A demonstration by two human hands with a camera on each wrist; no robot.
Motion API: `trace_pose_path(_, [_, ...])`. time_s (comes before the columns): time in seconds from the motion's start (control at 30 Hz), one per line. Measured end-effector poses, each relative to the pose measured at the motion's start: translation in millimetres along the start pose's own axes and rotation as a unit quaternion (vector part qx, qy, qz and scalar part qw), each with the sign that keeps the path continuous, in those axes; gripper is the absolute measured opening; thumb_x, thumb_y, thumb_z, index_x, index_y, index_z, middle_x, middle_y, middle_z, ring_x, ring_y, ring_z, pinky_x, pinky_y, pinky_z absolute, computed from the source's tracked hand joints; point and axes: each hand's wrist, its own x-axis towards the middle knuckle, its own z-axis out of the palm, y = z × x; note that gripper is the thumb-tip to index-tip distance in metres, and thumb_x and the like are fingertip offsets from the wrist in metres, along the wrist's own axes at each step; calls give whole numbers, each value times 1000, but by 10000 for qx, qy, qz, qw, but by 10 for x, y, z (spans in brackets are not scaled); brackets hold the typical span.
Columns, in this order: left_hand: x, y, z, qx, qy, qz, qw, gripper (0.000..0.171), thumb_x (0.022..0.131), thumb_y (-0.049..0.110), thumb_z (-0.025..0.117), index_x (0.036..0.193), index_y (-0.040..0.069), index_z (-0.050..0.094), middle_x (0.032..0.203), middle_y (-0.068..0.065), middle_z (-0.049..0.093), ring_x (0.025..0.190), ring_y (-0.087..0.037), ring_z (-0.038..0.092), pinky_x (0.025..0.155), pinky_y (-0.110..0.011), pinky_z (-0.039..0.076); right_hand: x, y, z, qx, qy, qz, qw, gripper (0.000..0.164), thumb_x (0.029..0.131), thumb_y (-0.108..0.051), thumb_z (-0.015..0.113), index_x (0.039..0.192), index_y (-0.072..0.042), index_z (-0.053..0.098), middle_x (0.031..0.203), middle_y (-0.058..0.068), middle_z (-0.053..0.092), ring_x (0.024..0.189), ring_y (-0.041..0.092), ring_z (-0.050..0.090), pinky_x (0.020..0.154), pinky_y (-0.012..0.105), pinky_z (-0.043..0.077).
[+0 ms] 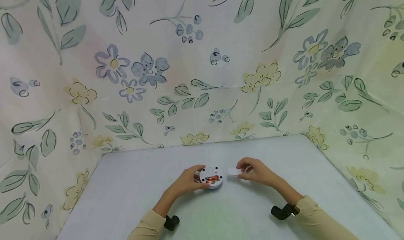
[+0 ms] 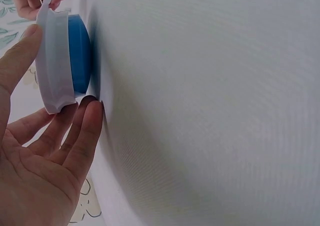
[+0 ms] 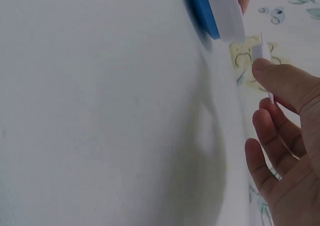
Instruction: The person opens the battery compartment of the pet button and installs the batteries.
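A round white-and-blue battery-powered device (image 1: 211, 172) lies face down on the table, its underside with small holes and dark feet turned up. Orange-and-black batteries (image 1: 212, 179) sit side by side in its uncovered compartment. My left hand (image 1: 187, 179) grips the device's left side between thumb and fingers; the left wrist view shows its white body (image 2: 56, 61) and blue part (image 2: 79, 56) from the side. Just to the right, my right hand (image 1: 257, 171) pinches a thin white battery cover (image 1: 233, 171), apart from the device. The right wrist view shows this cover (image 3: 257, 51) edge-on under the thumb.
A white cloth covers the table (image 1: 132, 184). Behind it and at both sides hangs a floral curtain (image 1: 202, 106). Black wrist cameras (image 1: 282, 212) are strapped to both forearms, by the beige sleeves (image 1: 315, 215).
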Motion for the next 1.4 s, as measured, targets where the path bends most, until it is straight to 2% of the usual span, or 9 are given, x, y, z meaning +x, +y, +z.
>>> trace_pose_path(0.3, [-2, -4, 6, 5, 9, 16, 10000, 79, 86, 32, 85, 148, 1, 48, 138, -15, 56, 106, -25, 64, 85, -38, 56, 78, -77, 106, 138, -26, -32, 9999, 27, 90, -24, 81, 110, -14, 67, 104, -4, 64, 92, 20, 62, 82, 32, 55])
trace_pose_path(0.5, [1, 2, 2, 27, 12, -10, 10000, 78, 86, 33, 85, 148, 1, 48, 138, -15, 56, 106, -26, 64, 85, -38, 56, 130, -140, 187, 264, -118, -110, 9995, 27, 90, -22, 81, 111, -10, 67, 106, 2, 66, 93, 21, 62, 81, 33, 55])
trace_pose_path(0.67, [6, 1, -3, 10, 12, 11, 10000, 78, 86, 33, 85, 148, 2, 48, 140, -16, 54, 107, -27, 64, 86, -39, 55, 177, -210, 283, 306, -128, -257, 9991, 28, 91, -19, 80, 115, -11, 68, 109, -1, 66, 95, 23, 63, 81, 34, 56])
trace_pose_path(0.9, [1, 29, 4, -11, 66, 103, 9999, 76, 87, 28, 85, 148, 1, 48, 140, -17, 54, 107, -27, 64, 85, -35, 56, 230, -268, 412, -76, -92, -679, 9976, 26, 94, -22, 77, 117, -13, 69, 111, -6, 66, 95, 16, 62, 80, 35, 54])
trace_pose_path(1.17, [8, 50, -20, 59, 127, 351, 9993, 75, 87, 24, 84, 147, -4, 48, 137, -19, 55, 107, -29, 64, 84, -32, 56, 312, -365, 509, -626, -31, -701, 9956, 21, 92, -22, 79, 111, -16, 72, 107, -8, 66, 97, 18, 61, 85, 40, 53])
trace_pose_path(1.4, [23, 36, -26, 90, 139, 334, 9993, 76, 88, 28, 83, 147, -4, 47, 141, -19, 53, 109, -30, 64, 86, -36, 56, 376, -413, 573, -1133, 109, -762, 9906, 14, 90, -22, 81, 102, -17, 75, 103, -11, 66, 98, 11, 58, 86, 36, 51])
